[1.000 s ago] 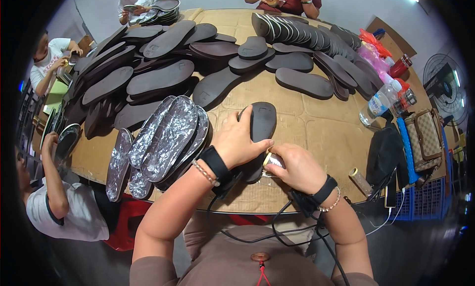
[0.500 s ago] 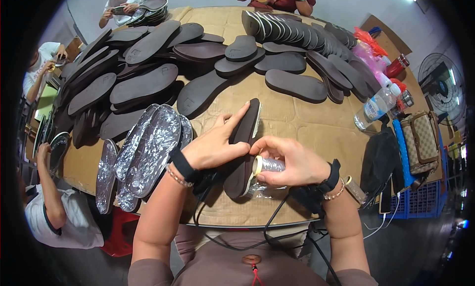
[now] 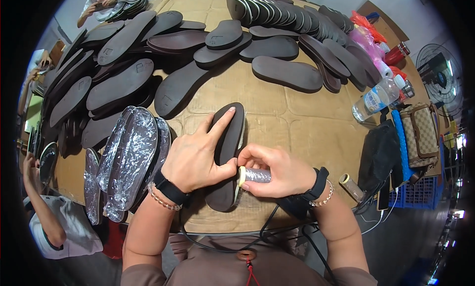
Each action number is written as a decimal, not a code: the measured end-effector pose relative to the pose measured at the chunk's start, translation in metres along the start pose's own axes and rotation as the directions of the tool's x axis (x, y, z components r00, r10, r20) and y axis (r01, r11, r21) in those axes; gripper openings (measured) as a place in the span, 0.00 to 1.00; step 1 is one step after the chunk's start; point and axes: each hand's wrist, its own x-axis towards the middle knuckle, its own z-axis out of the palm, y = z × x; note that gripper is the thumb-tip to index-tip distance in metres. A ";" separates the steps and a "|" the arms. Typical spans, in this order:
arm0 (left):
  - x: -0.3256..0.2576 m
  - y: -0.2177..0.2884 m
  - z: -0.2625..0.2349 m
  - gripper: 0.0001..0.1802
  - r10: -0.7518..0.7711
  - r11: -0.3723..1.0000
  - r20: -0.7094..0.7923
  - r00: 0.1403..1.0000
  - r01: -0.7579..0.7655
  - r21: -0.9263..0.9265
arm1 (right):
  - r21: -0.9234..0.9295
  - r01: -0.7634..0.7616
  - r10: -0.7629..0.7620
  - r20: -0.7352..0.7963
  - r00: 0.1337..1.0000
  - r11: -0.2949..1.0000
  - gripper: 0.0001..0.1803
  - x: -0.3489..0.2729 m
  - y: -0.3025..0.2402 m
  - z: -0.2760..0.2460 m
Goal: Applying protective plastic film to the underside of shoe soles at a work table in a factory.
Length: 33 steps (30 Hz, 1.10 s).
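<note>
A dark brown shoe sole (image 3: 221, 199) stands tilted on its edge over the cardboard-covered table, a strip of clear film along its right side. My left hand (image 3: 192, 160) grips it, index finger stretched up along its face and thumb pressed across its middle. In my right hand (image 3: 287, 176) is a small roll of clear film (image 3: 257, 175) with a pale yellow core, held against the sole's right edge. The two thumbs and fingertips nearly meet there. Several film-wrapped soles (image 3: 132, 157) lie to the left of my left forearm.
Bare soles (image 3: 120, 84) lie heaped at the far left, and a row of soles (image 3: 277, 19) leans along the back. On the right are a water bottle (image 3: 378, 99), a black bag (image 3: 380, 155), a checked bag (image 3: 419, 137) and another film roll (image 3: 351, 187). Co-workers sit at the left.
The view has shifted, so the table's contents sit differently in it. The sole now shows more of its broad face. Both hands keep hold, with the roll still at the sole's edge.
</note>
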 end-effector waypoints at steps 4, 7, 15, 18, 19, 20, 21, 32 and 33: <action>-0.005 -0.004 0.003 0.52 -0.001 1.000 -0.035 0.999 0.001 0.013 | 0.056 -0.010 0.008 0.023 1.000 0.998 0.20 -0.001 0.002 0.002; -0.003 -0.004 0.004 0.51 -0.001 0.999 -0.049 0.999 0.003 0.035 | -0.020 0.068 -0.069 -0.016 0.998 0.997 0.19 -0.005 0.003 -0.001; 0.002 0.010 -0.013 0.33 0.040 0.999 -0.269 0.962 -0.033 0.028 | -0.057 -0.010 -0.001 -0.198 0.980 0.998 0.12 0.001 0.014 -0.001; 0.007 0.037 -0.016 0.29 0.420 0.893 -0.203 0.884 -0.443 -0.081 | -0.299 -0.024 -0.083 -0.338 0.937 0.954 0.09 0.000 0.012 0.002; 0.006 0.046 -0.013 0.30 0.481 0.849 -0.148 0.864 -0.501 -0.166 | -0.203 -0.047 0.009 -0.184 0.983 0.978 0.12 -0.008 0.024 -0.004; 0.009 0.061 -0.009 0.31 0.535 0.819 -0.109 0.838 -0.546 -0.175 | -0.541 0.135 -0.319 -0.262 0.911 0.830 0.14 -0.005 0.045 0.001; 0.008 0.071 -0.004 0.32 0.576 0.797 -0.064 0.815 -0.577 -0.181 | -0.811 0.229 -0.619 -0.197 0.761 0.539 0.17 0.005 0.061 0.013; 0.012 0.108 0.009 0.37 0.674 0.737 0.108 0.730 -0.674 -0.048 | -0.823 -0.054 -0.378 -0.317 0.870 0.566 0.15 0.003 0.019 0.030; 0.012 0.107 0.012 0.37 0.694 0.718 0.088 0.714 -0.696 -0.017 | -0.837 -0.070 -0.383 -0.320 0.866 0.542 0.15 0.003 0.015 0.031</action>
